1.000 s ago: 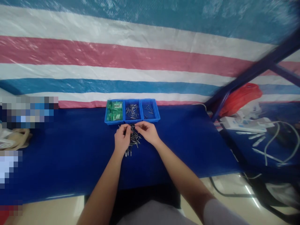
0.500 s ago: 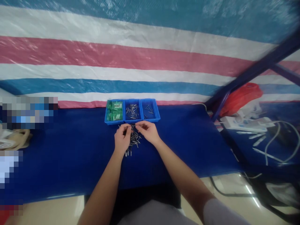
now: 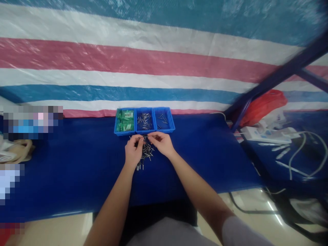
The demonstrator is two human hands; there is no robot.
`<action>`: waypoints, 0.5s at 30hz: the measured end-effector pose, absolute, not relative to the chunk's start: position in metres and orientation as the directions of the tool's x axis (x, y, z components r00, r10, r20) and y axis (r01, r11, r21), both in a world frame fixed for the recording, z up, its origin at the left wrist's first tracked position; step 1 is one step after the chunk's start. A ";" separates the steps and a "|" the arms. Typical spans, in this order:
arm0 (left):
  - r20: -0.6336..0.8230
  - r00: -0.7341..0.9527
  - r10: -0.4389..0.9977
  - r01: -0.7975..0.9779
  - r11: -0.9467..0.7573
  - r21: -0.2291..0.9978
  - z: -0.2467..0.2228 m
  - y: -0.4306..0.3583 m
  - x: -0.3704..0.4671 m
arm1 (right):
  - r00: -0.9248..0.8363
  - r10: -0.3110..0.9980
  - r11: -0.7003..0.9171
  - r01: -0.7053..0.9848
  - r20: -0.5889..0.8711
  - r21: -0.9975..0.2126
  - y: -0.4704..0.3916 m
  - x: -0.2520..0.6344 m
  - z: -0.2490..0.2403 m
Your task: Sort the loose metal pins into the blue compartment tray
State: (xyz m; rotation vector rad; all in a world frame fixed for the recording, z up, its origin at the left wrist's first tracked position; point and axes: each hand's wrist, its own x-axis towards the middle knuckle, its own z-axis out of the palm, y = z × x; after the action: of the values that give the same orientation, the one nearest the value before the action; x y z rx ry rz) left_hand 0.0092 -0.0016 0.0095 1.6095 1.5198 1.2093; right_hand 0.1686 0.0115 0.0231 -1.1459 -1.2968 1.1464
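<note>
Over a loose heap of blind rivets (image 3: pixel 147 152) on the blue tabletop, my left hand (image 3: pixel 133 147) and my right hand (image 3: pixel 162 141) face each other. A thin metal blind rivet (image 3: pixel 145 136) stretches between their fingertips, pinched at its left end by my left hand and at its right end by my right. Just beyond my fingers stand three joined blue bins. The left bin (image 3: pixel 115 126) contains green packets (image 3: pixel 126 119). Many metal pieces lie in the middle bin (image 3: pixel 145 131), and several more in the right bin (image 3: pixel 169 129).
The blue table (image 3: pixel 205 153) runs up to a striped tarp (image 3: pixel 164 78). To the right are a dark metal frame (image 3: pixel 269 80), a red bag (image 3: pixel 263 106), a white power strip (image 3: pixel 266 135) and a looping cable (image 3: pixel 324 160). A beige basket-like object (image 3: pixel 24 152) sits at the left.
Both hands keep nearly the same pose, with the blind rivet still between the fingertips. The whole view has shifted very slightly.
</note>
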 end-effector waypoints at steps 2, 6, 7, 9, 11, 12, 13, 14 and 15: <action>0.199 -0.081 0.977 0.439 -0.144 0.887 0.010 -0.002 0.009 | -0.034 0.994 0.104 0.028 0.103 -0.994 0.011 0.168 0.024; 0.197 -0.080 0.977 0.451 -0.141 0.881 0.011 -0.002 0.009 | -0.038 0.992 0.118 0.050 0.117 -0.992 0.010 0.169 0.027; 0.199 -0.079 0.977 0.448 -0.144 0.882 0.011 -0.002 0.009 | -0.038 0.993 0.118 0.054 0.116 -0.992 0.009 0.169 0.027; 0.202 -0.076 0.976 0.450 -0.147 0.881 0.011 -0.002 0.009 | -0.035 0.993 0.116 0.058 0.114 -0.992 0.009 0.169 0.027; 0.203 -0.073 0.976 0.468 -0.146 0.872 0.011 -0.002 0.008 | -0.038 0.993 0.118 0.064 0.116 -0.991 0.009 0.169 0.027; 0.203 -0.073 0.977 0.477 -0.145 0.867 0.011 -0.002 0.008 | -0.040 0.993 0.118 0.066 0.115 -0.991 0.009 0.169 0.026; 0.201 -0.073 0.977 0.480 -0.142 0.865 0.011 -0.003 0.008 | -0.041 0.993 0.117 0.066 0.114 -0.991 0.009 0.169 0.026; 0.199 -0.074 0.977 0.475 -0.141 0.869 0.011 -0.003 0.008 | -0.040 0.993 0.115 0.064 0.112 -0.991 0.009 0.169 0.026; 0.196 -0.078 0.977 0.460 -0.139 0.877 0.011 -0.003 0.008 | -0.039 0.993 0.112 0.060 0.110 -0.992 0.010 0.169 0.025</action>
State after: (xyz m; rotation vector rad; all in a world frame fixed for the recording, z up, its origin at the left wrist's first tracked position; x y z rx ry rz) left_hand 0.0085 -0.0026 0.0111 1.6314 1.5634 1.1751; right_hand 0.1686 0.0096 0.0251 -1.1544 -1.3320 1.1221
